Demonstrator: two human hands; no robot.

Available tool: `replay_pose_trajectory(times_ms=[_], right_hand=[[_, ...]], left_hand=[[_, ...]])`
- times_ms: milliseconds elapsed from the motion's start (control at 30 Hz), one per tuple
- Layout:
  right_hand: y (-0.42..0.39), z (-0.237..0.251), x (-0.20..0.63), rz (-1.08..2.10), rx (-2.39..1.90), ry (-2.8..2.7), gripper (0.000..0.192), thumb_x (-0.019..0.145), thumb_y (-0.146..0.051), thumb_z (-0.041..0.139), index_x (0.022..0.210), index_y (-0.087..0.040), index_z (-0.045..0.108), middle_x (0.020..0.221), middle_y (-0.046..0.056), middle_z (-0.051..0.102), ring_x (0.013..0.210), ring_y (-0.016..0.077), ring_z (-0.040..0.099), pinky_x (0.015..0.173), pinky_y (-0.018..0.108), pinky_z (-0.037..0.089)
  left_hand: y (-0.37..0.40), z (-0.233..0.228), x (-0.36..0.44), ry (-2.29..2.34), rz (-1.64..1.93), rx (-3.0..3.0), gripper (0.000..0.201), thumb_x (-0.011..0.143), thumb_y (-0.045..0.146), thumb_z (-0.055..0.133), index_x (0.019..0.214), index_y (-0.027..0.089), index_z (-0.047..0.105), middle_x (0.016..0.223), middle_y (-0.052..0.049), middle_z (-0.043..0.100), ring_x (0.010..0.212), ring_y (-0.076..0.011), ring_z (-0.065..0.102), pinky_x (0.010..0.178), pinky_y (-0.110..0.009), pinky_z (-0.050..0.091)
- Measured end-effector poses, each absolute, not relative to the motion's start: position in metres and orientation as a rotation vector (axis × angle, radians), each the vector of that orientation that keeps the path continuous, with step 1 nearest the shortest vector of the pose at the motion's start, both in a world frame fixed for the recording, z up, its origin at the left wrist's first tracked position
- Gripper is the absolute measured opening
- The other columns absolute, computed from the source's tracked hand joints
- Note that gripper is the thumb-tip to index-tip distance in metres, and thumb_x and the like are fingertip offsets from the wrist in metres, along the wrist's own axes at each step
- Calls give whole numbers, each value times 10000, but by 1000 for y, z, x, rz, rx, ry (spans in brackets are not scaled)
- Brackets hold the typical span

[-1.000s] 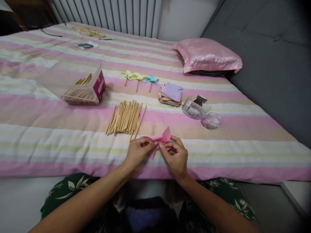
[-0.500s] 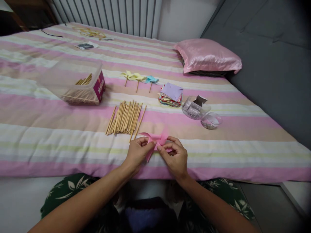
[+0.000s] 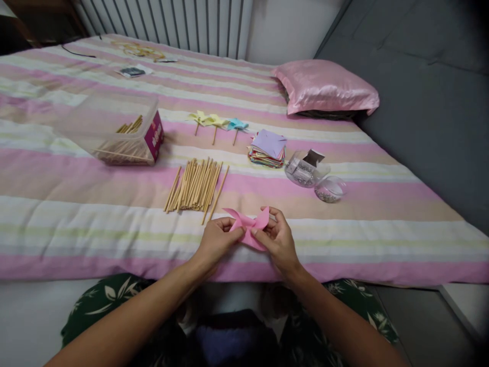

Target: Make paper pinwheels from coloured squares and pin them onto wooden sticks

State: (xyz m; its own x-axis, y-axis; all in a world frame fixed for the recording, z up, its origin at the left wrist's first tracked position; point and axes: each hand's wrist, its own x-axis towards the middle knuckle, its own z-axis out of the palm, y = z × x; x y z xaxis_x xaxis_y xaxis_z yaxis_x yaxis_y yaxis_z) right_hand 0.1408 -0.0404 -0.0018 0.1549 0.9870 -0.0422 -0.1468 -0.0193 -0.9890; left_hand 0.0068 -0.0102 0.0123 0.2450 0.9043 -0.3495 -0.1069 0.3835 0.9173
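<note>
A pink paper pinwheel (image 3: pixel 248 224), with its corners folded in toward the middle, is between my two hands above the front edge of the bed. My left hand (image 3: pixel 219 235) pinches its left side, thumb near the centre. On the other side my right hand (image 3: pixel 278 242) grips it, thumb at the centre and fingers behind the right blade. No stick shows on the pink paper. Just beyond my left hand lies a pile of thin wooden sticks (image 3: pixel 196 186), a few set slightly apart from it.
Yellow pinwheels (image 3: pixel 214 121) and a blue pinwheel (image 3: pixel 237 124) on sticks lie farther back. Right of them are a stack of coloured paper (image 3: pixel 269 144), a clear tub (image 3: pixel 300 171) and a small round container (image 3: pixel 330 189). A plastic box (image 3: pixel 153 137) of sticks stands left; a pillow (image 3: pixel 328 86) lies behind.
The pink paper has been turned and its blades sit differently. My right hand's fingers have moved up behind the right blade; my left hand keeps its pinch.
</note>
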Motion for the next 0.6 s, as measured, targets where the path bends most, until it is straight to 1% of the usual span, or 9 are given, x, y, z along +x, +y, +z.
replay_pose_trajectory(times_ms=[100,233,300,367,400,467,533,600], right_hand=[[-40,-1,141,1171,-1233,-965,474,656,-225,690,1061,-213,442,669,-54,568,573,101,528,550,218,414],[-40,0,141,1160,-1271,-987,409,648,-208,679,1005,-203,478,593,-81,498,487,79,459,463,191,359],[-40,1,141,1173,-1279,-982,389,649,-210,669,991,-197,486,575,-87,473,462,70,431,435,185,333],[-40,1,141,1203,-1269,-958,389,642,-211,668,987,-193,489,576,-87,470,461,67,429,436,184,338],[-40,2,141,1225,-1263,-938,395,637,-210,670,989,-191,491,579,-86,475,466,66,435,443,186,347],[-39,2,142,1270,-1248,-895,407,623,-206,677,989,-190,499,599,-77,500,489,71,460,472,195,378],[-39,2,144,1309,-1238,-853,417,608,-206,684,986,-191,509,631,-64,533,523,82,495,506,208,407],[-38,2,146,1338,-1237,-807,427,597,-210,688,988,-193,516,656,-56,556,548,91,520,528,216,423]], left_hand=[[-11,12,7,1097,810,940,132,605,247,671,636,123,642,555,20,552,480,-78,421,472,-204,275],[-11,12,6,1085,767,1000,150,633,264,672,658,116,663,536,26,519,455,-61,370,433,-192,216],[-11,12,5,1081,752,1030,143,639,264,677,635,124,653,514,37,496,436,-53,334,419,-191,193],[-10,13,4,1081,740,1039,152,645,261,680,584,135,621,484,51,463,417,-49,306,408,-192,179],[-10,13,4,1075,739,1036,164,643,257,683,562,139,602,480,53,459,416,-50,311,409,-191,186],[-10,14,3,1049,741,1031,161,632,243,693,555,143,592,510,42,494,440,-59,365,429,-189,232],[-9,14,2,1023,737,1033,117,615,230,701,599,142,624,574,17,556,496,-82,441,470,-196,294],[-9,14,2,1014,721,1044,101,607,222,700,642,140,654,615,-3,592,530,-98,480,499,-207,325]])
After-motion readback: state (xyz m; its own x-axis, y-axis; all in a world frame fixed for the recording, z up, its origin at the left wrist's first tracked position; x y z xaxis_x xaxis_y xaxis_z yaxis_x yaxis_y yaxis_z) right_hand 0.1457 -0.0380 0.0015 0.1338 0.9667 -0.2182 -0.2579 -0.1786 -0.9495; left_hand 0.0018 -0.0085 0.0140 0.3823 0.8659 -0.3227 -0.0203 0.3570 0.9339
